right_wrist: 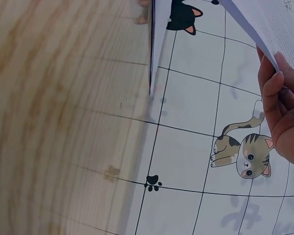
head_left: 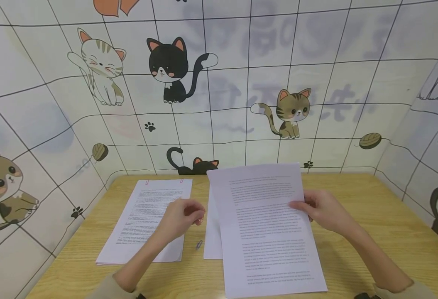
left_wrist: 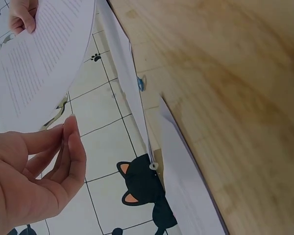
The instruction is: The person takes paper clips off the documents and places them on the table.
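My right hand (head_left: 323, 209) pinches the right edge of a printed paper sheaf (head_left: 267, 232), raised and tilted above the table; thumb in front, fingers behind. In the right wrist view, the hand (right_wrist: 286, 115) grips the sheaf's edge (right_wrist: 257, 36). My left hand (head_left: 183, 218) hovers between the paper stacks, thumb and fingertips pinched together on a small reddish paper clip (head_left: 201, 219), mostly hidden. The left wrist view shows that hand (left_wrist: 39, 171) apart from the raised sheaf (left_wrist: 39, 63).
On the left lies a printed stack (head_left: 144, 220) with two pinkish paper clips on its top edge. A blue paper clip (head_left: 199, 245) lies on the wooden table (head_left: 368, 232). Another paper stack (head_left: 212, 232) lies partly behind the raised sheaf. A cat-patterned cloth (head_left: 233, 91) stands behind.
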Tool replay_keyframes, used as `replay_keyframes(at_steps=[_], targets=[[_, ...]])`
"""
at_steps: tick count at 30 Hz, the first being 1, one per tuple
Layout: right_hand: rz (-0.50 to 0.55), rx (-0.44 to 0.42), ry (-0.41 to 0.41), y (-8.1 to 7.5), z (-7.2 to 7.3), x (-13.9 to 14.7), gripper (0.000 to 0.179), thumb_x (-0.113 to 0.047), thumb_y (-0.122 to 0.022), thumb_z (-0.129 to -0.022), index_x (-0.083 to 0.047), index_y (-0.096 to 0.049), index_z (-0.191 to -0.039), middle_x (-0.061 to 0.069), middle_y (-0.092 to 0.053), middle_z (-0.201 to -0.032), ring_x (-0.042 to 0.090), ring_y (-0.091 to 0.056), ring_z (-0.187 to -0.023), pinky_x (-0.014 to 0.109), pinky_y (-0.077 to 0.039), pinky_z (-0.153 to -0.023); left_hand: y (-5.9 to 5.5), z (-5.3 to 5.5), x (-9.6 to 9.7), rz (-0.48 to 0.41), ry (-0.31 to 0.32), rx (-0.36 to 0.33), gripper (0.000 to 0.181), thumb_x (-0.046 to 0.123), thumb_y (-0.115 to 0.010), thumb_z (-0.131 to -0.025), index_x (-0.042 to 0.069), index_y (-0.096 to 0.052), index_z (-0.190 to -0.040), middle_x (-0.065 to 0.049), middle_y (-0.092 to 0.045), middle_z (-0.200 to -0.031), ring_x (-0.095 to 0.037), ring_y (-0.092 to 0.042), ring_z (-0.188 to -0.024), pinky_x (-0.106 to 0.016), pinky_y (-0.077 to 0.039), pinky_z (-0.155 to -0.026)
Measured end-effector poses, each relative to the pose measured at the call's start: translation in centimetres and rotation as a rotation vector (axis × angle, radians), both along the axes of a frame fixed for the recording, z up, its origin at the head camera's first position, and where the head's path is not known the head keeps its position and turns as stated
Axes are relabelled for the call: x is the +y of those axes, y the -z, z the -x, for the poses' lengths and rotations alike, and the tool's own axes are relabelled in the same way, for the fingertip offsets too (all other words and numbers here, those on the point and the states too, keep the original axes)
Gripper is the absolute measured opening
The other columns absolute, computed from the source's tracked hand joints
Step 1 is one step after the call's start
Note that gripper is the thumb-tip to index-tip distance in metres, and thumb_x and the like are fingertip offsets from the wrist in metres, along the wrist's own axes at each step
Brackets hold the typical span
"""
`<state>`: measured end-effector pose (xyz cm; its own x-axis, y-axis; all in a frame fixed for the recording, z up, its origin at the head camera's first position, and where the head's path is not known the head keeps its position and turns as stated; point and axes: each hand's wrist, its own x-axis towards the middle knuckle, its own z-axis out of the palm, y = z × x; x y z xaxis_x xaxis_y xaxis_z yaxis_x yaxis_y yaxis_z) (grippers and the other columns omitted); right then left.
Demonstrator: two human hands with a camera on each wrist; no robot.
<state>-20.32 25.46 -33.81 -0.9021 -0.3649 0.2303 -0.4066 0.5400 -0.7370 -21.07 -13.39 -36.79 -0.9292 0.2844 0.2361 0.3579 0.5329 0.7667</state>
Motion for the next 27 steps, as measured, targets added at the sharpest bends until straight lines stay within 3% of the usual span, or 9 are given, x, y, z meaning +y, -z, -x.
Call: replay_keyframes(at_steps=[7,16,27], targets=[[0.002,-0.015,-0.002,0.0,0.0,0.1,0.019,-0.011,-0.068,-0.097,0.003,-0.07,-0.109,0.001,-0.074,-0.084,0.013,-0.064,-0.06,0.024,-0.045,-0.047,0.4,-0.1,-1.0,0.041,0.046,-0.061,0.005,0.004,-0.071,-0.092,0.001,-0.073,-0.089,0.001,-0.066,-0.07,-0.025,-0.067,-0.068,-0.024,-0.049,-0.06],[0.016,-0.028,-0.018,-0.1,0.1,0.2,0.02,-0.01,-0.067,-0.098,0.004,-0.069,-0.112,0.004,-0.074,-0.087,0.014,-0.062,-0.06,0.023,-0.039,-0.045,0.6,-0.4,-1.8,0.09,0.043,-0.139,0.003,0.002,-0.074,-0.089,0.0,-0.072,-0.09,-0.001,-0.068,-0.073,-0.019,-0.066,-0.066,-0.025,-0.052,-0.061],[0.035,-0.039,-0.027,0.0,0.2,0.2,0.022,-0.008,-0.067,-0.097,0.006,-0.068,-0.114,0.006,-0.075,-0.09,0.016,-0.067,-0.063,0.026,-0.048,-0.048,1.4,-0.3,-2.2,0.133,0.101,-0.174,0.007,-0.001,-0.074,-0.086,0.002,-0.069,-0.083,-0.003,-0.066,-0.067,-0.015,-0.062,-0.061,-0.025,-0.05,-0.056]])
